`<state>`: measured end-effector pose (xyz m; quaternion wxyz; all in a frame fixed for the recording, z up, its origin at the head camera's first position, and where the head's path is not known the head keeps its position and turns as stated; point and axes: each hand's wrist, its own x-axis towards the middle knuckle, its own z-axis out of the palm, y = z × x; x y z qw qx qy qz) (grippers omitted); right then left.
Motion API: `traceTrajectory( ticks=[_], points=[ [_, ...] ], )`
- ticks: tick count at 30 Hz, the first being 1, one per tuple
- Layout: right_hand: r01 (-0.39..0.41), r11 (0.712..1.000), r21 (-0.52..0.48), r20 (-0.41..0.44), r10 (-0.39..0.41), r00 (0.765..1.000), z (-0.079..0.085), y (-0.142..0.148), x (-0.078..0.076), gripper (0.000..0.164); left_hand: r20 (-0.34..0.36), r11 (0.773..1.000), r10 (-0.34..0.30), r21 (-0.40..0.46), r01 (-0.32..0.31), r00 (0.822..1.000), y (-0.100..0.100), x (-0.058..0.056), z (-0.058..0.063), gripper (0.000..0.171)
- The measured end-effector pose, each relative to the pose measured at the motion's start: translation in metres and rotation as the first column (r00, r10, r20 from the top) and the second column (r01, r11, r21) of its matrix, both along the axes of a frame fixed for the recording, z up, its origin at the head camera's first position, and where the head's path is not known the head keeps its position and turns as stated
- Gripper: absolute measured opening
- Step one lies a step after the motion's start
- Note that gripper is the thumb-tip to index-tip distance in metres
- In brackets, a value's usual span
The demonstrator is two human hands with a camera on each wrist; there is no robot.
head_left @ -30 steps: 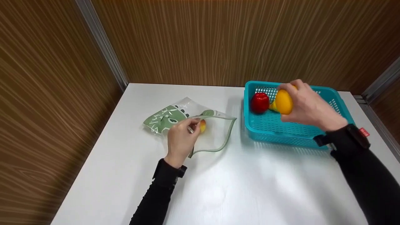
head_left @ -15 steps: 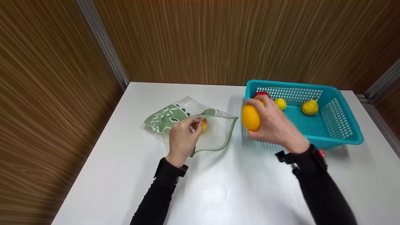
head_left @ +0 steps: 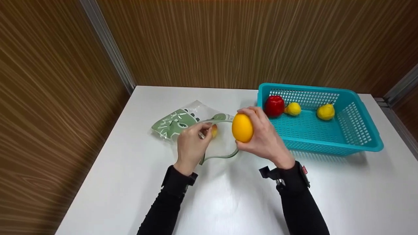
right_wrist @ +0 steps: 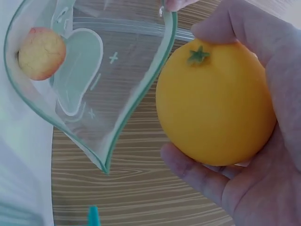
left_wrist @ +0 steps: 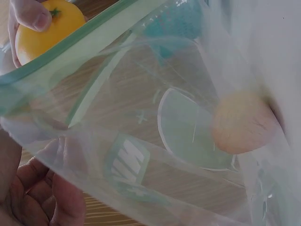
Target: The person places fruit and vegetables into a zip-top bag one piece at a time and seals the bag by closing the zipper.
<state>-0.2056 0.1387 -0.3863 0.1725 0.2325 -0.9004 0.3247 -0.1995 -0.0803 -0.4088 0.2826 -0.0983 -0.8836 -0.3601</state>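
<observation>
In the head view my left hand point(head_left: 191, 145) pinches the near left edge of a clear zip bag point(head_left: 176, 125) printed with a green cartoon animal. The bag's green-edged mouth gapes toward the right. Inside it lies a small red-and-yellow fruit point(right_wrist: 42, 53), clearest in the right wrist view. My right hand point(head_left: 266, 138) grips an orange point(head_left: 242, 128) with a green star-shaped stalk end, thumb and fingers round its sides. The orange overlaps the right corner of the bag's mouth in the head view; in the right wrist view it is just outside the green rim.
Behind my right hand stands a turquoise plastic basket point(head_left: 307, 132). It holds a glossy red fruit point(head_left: 274, 106), a yellow pear point(head_left: 293, 108) and a knobbly yellow fruit point(head_left: 325, 112). Wood-grain panels point(head_left: 202, 45) wall in the white table point(head_left: 111, 163) at the back and sides.
My right hand has carried the orange left from over the basket to the bag's mouth. The basket's contents show more fully. My left hand and the bag have hardly moved.
</observation>
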Motion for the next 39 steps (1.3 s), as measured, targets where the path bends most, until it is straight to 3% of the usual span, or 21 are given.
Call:
traceTrajectory(
  ticks=[15,27,39],
  points=[
    [-0.017,1.000,0.003,0.010,0.017,1.000,-0.016,-0.012,0.001,0.079,0.010,1.000,0.003,-0.011,-0.002,1.000,0.001,0.000,0.001,0.010],
    [-0.035,0.996,0.076,0.013,0.035,0.999,-0.027,-0.019,0.001,0.078,0.017,1.000,-0.013,-0.003,0.013,1.000,0.004,0.000,0.000,0.012],
    [0.004,0.998,0.063,0.051,-0.007,0.999,-0.015,-0.018,0.014,0.082,0.047,1.000,-0.004,0.021,0.003,0.999,0.001,0.001,0.002,0.012]
  ],
)
